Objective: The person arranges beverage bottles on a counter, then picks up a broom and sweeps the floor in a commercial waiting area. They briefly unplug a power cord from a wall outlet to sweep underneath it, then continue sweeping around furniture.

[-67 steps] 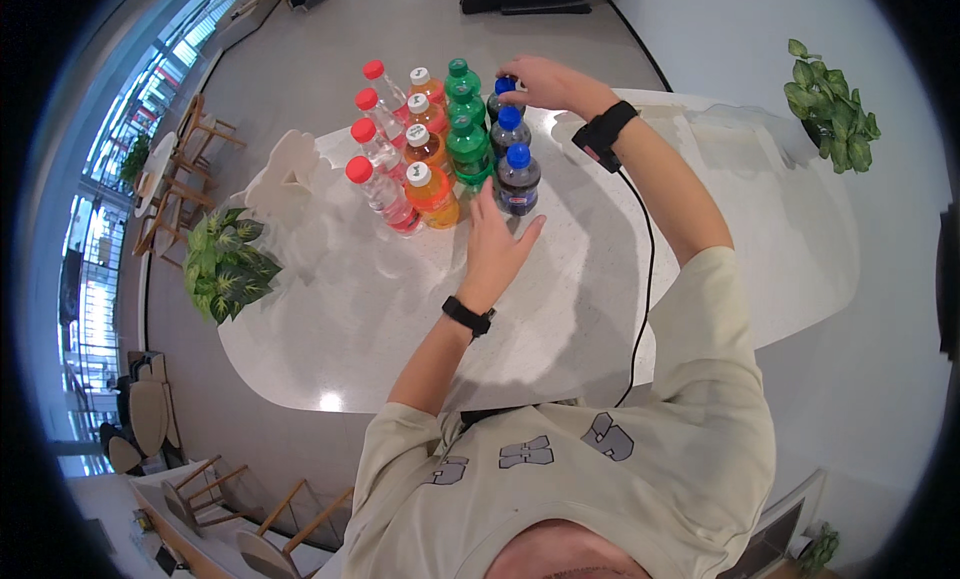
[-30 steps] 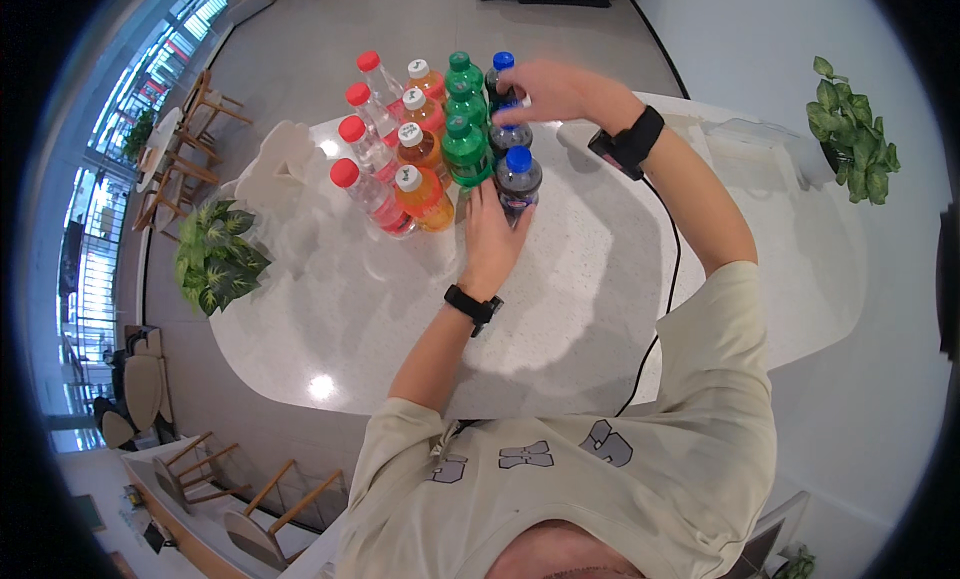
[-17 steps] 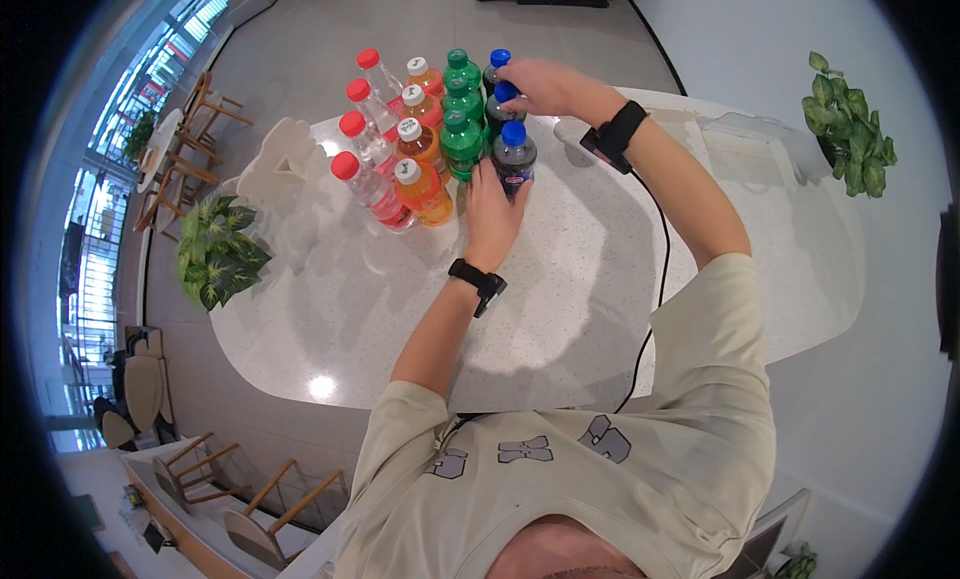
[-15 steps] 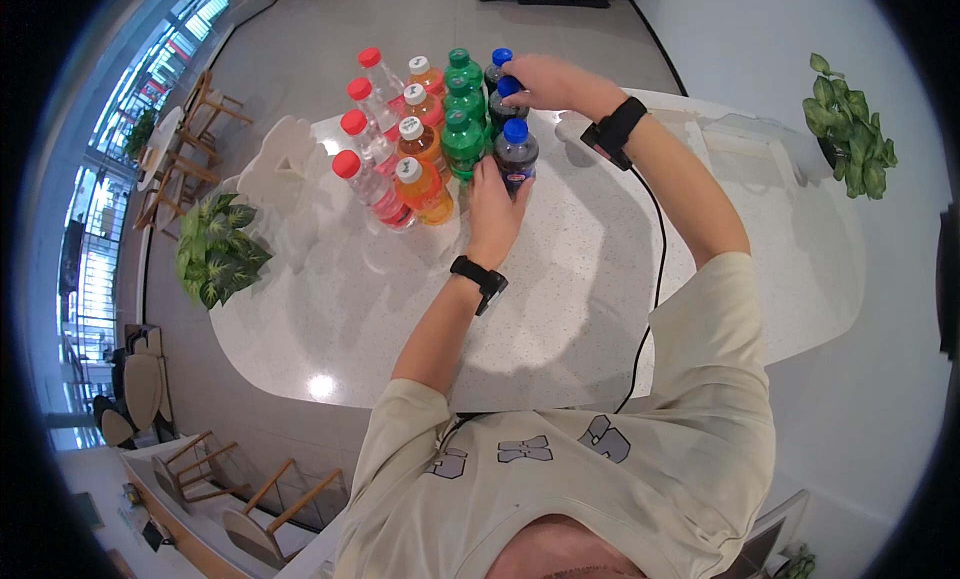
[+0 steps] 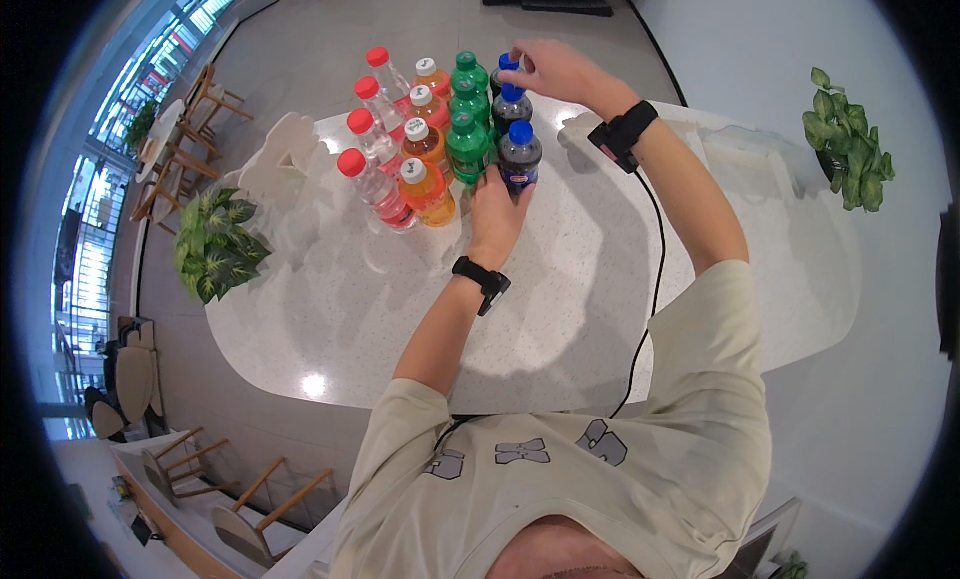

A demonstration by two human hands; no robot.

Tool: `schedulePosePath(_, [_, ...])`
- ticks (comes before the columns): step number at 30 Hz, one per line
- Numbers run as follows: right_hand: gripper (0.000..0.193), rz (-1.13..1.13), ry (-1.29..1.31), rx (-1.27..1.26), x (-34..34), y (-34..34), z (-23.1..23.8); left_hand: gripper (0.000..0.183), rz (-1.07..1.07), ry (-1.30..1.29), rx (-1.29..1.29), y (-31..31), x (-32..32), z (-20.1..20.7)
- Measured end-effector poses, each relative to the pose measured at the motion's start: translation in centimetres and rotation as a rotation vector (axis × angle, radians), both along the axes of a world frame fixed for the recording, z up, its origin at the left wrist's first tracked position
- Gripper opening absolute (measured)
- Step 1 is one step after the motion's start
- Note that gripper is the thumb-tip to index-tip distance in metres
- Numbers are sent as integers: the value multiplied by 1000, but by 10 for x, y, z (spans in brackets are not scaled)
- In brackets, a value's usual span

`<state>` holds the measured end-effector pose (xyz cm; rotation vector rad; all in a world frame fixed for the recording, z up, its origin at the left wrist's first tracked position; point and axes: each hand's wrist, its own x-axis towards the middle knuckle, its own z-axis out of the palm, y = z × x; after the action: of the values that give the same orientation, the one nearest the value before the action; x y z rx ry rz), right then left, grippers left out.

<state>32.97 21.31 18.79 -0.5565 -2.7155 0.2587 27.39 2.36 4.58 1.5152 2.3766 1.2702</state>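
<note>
Plastic drink bottles stand upright in rows on the white speckled table [image 5: 380, 309]. The right-hand row holds dark soda bottles with blue caps. My left hand [image 5: 497, 219] curls round the lower part of the nearest dark soda bottle [image 5: 519, 157], thumb on its right side, fingers beside the front green bottle [image 5: 468, 147]. At the far end, my right hand [image 5: 558, 71] has its fingers and thumb around the top of the farthest dark soda bottle [image 5: 509, 62], just beyond the middle dark soda bottle [image 5: 512, 107]. That hand partly hides the bottle's neck.
Left of the green row are orange drink bottles with white caps [image 5: 425, 191], then clear bottles with red caps [image 5: 378, 191]. Leafy plants stand left [image 5: 218, 247] and right [image 5: 848, 144]. A black cable [image 5: 655, 269] hangs from my right wrist strap. Chairs [image 5: 265, 514] stand beyond the table.
My right hand has shifted slightly away from me, from above the middle dark bottle to the farthest one. My left hand stays at the nearest dark bottle. The view has shifted slightly.
</note>
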Motion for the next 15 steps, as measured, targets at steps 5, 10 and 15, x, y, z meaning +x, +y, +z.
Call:
schedulePosePath(5, [45,-31,163,294,-11,28,-24,43,-35,-43,-26,3,0,3])
schedulePosePath(10, [36,33,88,84,-27,43,-36,36,-33,-29,-65,2,-3,11])
schedulePosePath(15, [37,-33,-10,67,-29,33,-27,37,5,8,-121,7,-8,3])
